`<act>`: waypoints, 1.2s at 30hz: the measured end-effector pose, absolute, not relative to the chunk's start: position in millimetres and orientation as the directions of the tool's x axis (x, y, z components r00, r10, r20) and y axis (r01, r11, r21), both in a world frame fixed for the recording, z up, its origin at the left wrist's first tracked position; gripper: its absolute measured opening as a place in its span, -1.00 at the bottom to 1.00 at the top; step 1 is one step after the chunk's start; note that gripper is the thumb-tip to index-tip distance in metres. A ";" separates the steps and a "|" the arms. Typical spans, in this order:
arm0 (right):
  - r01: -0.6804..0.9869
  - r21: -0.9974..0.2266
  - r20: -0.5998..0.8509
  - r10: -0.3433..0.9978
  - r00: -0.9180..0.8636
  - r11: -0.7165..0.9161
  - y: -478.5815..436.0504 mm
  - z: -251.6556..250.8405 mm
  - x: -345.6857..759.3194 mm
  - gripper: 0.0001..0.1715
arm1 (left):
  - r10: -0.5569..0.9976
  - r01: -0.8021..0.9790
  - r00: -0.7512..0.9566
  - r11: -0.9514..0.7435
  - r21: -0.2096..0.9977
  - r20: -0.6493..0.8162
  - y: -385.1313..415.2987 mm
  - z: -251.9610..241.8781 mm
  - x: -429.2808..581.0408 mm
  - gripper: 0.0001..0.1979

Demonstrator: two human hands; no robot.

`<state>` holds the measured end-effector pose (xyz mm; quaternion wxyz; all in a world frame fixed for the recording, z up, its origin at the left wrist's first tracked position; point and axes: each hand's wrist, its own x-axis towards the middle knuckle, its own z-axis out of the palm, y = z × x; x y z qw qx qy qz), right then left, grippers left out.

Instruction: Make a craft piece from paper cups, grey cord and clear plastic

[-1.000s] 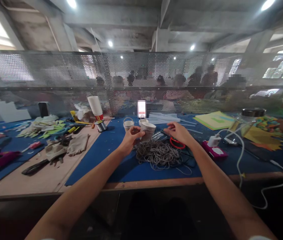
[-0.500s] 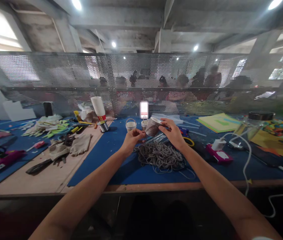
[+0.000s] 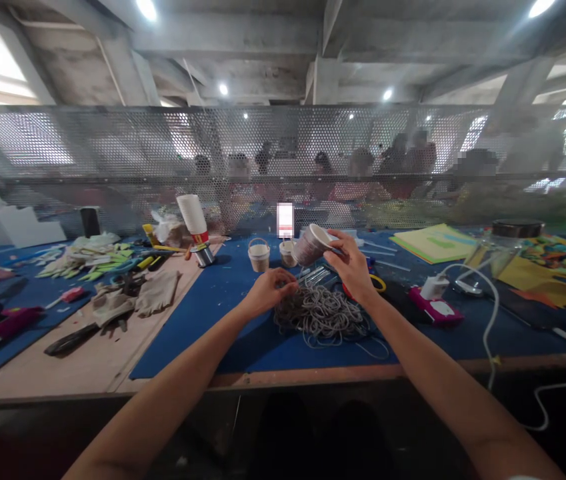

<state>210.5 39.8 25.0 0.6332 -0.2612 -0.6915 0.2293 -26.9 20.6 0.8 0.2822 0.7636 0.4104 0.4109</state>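
Fingers of the right hand (image 3: 355, 265) are closed on the rim of the cup (image 3: 309, 248), thumb below and fingertips above, parted by part of the rim's width. Fingers of the left hand (image 3: 269, 292) are bent, with the tips drawn near one another; whether they pinch a strand cannot be told.

Cup position: centre of the frame, held raised and tilted, mouth toward the upper right. Its side has a greyish covering; the inside of the mouth is pale.

Cord (image 3: 333, 317), grey, lies in a loose heap just below the frame's centre, on the blue mat (image 3: 183, 347). The left fingertips are at the heap's upper left edge. Clear rods (image 3: 319, 275) lie between the cup and the heap.

Left of the cup, a handled bucket (image 3: 259, 257) stands upright on the mat. A small pot (image 3: 287, 254) stands between it and the cup, partly covered by the cup. Above the pot, a phone (image 3: 285, 220) shows a bright screen.

Right of centre, a yellow loop (image 3: 378, 283) is partly hidden by the right hand. Farther right lies a purple power strip (image 3: 440, 311) with a white plug (image 3: 434, 287) in it. Left of centre, gloves (image 3: 157, 293) lie on the bare board (image 3: 97, 367).
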 end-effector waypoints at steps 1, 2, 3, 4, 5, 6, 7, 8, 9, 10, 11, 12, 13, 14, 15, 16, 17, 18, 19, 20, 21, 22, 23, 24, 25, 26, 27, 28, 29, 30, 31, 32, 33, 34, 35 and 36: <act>0.047 -0.654 0.751 0.656 -0.077 0.755 39.6 23.9 209.8 -0.80 | 0.849 0.380 0.291 -0.525 0.762 0.440 20.1 2.7 -27.2 -0.89; 0.032 -0.662 0.744 0.662 -0.091 0.749 39.5 22.8 209.0 -0.80 | 0.845 0.351 0.249 -0.534 0.769 0.473 19.6 4.6 -27.6 -0.87; 0.025 -0.670 0.736 0.668 -0.106 0.742 39.2 21.8 208.2 -0.78 | 0.848 0.306 0.200 -0.529 0.791 0.490 19.2 6.6 -28.0 -0.73; 0.023 -0.677 0.729 0.674 -0.119 0.736 38.9 20.9 207.4 -0.77 | 0.859 0.242 0.156 -0.513 0.824 0.489 18.8 8.6 -28.3 -0.58; 0.024 -0.682 0.723 0.679 -0.131 0.731 38.4 20.1 206.6 -0.76 | 0.874 0.163 0.127 -0.485 0.859 0.470 18.2 10.6 -28.4 -0.47; 0.024 -0.687 0.717 0.682 -0.144 0.727 37.7 19.3 205.7 -0.75 | 0.890 0.078 0.121 -0.450 0.890 0.440 17.3 12.6 -28.1 -0.40; 0.021 -0.689 0.713 0.683 -0.159 0.724 37.0 18.6 204.8 -0.75 | 0.903 -0.001 0.133 -0.413 0.911 0.409 16.2 14.7 -27.4 -0.37; 0.016 -0.690 0.711 0.681 -0.176 0.724 36.1 17.9 203.9 -0.76 | 0.910 -0.064 0.153 -0.381 0.922 0.387 14.8 16.6 -26.3 -0.34; 0.007 -0.689 0.710 0.676 -0.195 0.725 35.1 17.4 203.0 -0.77 | 0.913 -0.104 0.171 -0.358 0.928 0.371 13.3 18.4 -24.7 -0.33; 0.000 -0.686 0.711 0.670 -0.215 0.728 33.8 17.1 202.1 -0.79 | 0.915 -0.123 0.182 -0.341 0.932 0.359 11.8 19.8 -22.8 -0.34; -0.002 -0.683 0.711 0.663 -0.233 0.731 32.2 17.3 201.3 -0.80 | 0.918 -0.128 0.187 -0.331 0.935 0.351 10.5 20.7 -20.7 -0.38; 0.007 -0.677 0.712 0.657 -0.248 0.736 30.1 18.0 200.7 -0.82 | 0.921 -0.122 0.187 -0.325 0.938 0.343 9.5 21.1 -18.7 -0.42; 0.030 -0.666 0.716 0.650 -0.255 0.745 27.7 19.2 200.2 -0.82 | 0.923 -0.110 0.178 -0.325 0.939 0.341 9.0 20.9 -16.9 -0.46; 0.067 -0.649 0.723 0.641 -0.257 0.758 24.9 21.0 199.9 -0.82 | 0.924 -0.095 0.162 -0.335 0.937 0.347 8.8 20.2 -15.4 -0.48; 0.111 -0.624 0.734 0.629 -0.257 0.773 21.8 23.1 199.6 -0.80 | 0.922 -0.078 0.140 -0.353 0.932 0.361 9.1 19.1 -14.3 -0.49; 0.155 -0.592 0.750 0.611 -0.253 0.791 18.8 25.4 199.3 -0.79 | 0.918 -0.057 0.115 -0.376 0.925 0.381 9.6 17.7 -13.6 -0.47; 0.187 -0.562 0.765 0.593 -0.252 0.805 16.0 27.5 198.9 -0.79 | 0.911 -0.031 0.091 -0.401 0.916 0.402 10.1 16.1 -13.3 -0.45; 0.205 -0.538 0.781 0.575 -0.246 0.818 13.6 29.3 198.4 -0.82 | 0.904 0.001 0.070 -0.423 0.906 0.422 10.6 14.6 -13.2 -0.42; 0.212 -0.521 0.793 0.561 -0.237 0.827 11.8 30.5 197.7 -0.87 | 0.897 0.035 0.058 -0.440 0.897 0.438 10.8 13.3 -13.3 -0.41; 0.214 -0.512 0.803 0.552 -0.225 0.832 10.7 31.1 197.0 -0.91 | 0.891 0.069 0.052 -0.453 0.889 0.450 10.8 12.2 -13.5 -0.39; 0.216 -0.509 0.810 0.548 -0.209 0.833 10.2 31.2 196.2 -0.92 | 0.885 0.100 0.048 -0.465 0.880 0.462 10.5 11.4 -13.5 -0.39; 0.220 -0.508 0.813 0.548 -0.195 0.833 10.2 30.8 195.5 -0.92 | 0.879 0.123 0.043 -0.476 0.871 0.475 9.9 10.9 -13.5 -0.39; 0.226 -0.508 0.816 0.548 -0.183 0.831 10.7 30.2 194.9 -0.91 | 0.874 0.139 0.037 -0.485 0.864 0.484 9.3 10.7 -13.4 -0.39; 0.232 -0.509 0.817 0.550 -0.175 0.829 11.4 29.6 194.6 -0.89 | 0.872 0.149 0.032 -0.487 0.860 0.488 8.5 10.8 -13.1 -0.40; 0.239 -0.509 0.817 0.552 -0.169 0.827 12.1 28.9 194.4 -0.88 | 0.873 0.154 0.025 -0.484 0.861 0.486 7.8 11.1 -12.8 -0.42; 0.247 -0.510 0.816 0.554 -0.166 0.824 12.9 28.3 194.4 -0.86 | 0.877 0.153 0.018 -0.477 0.866 0.480 7.1 11.6 -12.4 -0.43; 0.255 -0.509 0.815 0.555 -0.163 0.822 13.6 27.8 194.5 -0.84 | 0.882 0.149 0.016 -0.467 0.872 0.470 6.4 12.4 -11.9 -0.44; 0.260 -0.508 0.815 0.556 -0.163 0.821 14.2 27.4 194.7 -0.82 | 0.888 0.142 0.020 -0.457 0.878 0.459 5.8 13.3 -11.4 -0.44; 0.262 -0.507 0.814 0.556 -0.167 0.821 14.6 27.1 194.9 -0.80 | 0.894 0.134 0.028 -0.448 0.884 0.448 5.1 14.3 -10.8 -0.45; 0.259 -0.505 0.814 0.554 -0.172 0.823 14.8 26.9 195.1 -0.78 | 0.898 0.125 0.040 -0.440 0.889 0.439 4.6 15.4 -10.3 -0.46; 0.254 -0.502 0.817 0.550 -0.176 0.827 15.0 26.8 195.3 -0.78 | 0.901 0.112 0.050 -0.434 0.894 0.431 4.1 16.5 -9.8 -0.47; 0.249 -0.499 0.819 0.545 -0.180 0.830 15.0 26.7 195.4 -0.77 | 0.903 0.097 0.059 -0.429 0.898 0.425 3.8 17.4 -9.4 -0.49; 0.249 -0.496 0.820 0.543 -0.180 0.832 15.0 26.6 195.5 -0.78 | 0.905 0.082 0.062 -0.425 0.902 0.421 3.8 18.1 -9.1 -0.51; 0.253 -0.493 0.822 0.541 -0.177 0.833 14.9 26.5 195.6 -0.79 | 0.906 0.068 0.058 -0.422 0.904 0.419 4.0 18.5 -9.0 -0.53; 0.259 -0.492 0.823 0.541 -0.175 0.831 14.9 26.4 195.6 -0.80 | 0.907 0.059 0.052 -0.421 0.905 0.418 4.4 18.4 -9.0 -0.53; 0.264 -0.493 0.821 0.544 -0.175 0.829 15.0 26.3 195.5 -0.80 | 0.906 0.055 0.045 -0.422 0.905 0.420 5.1 18.0 -9.2 -0.52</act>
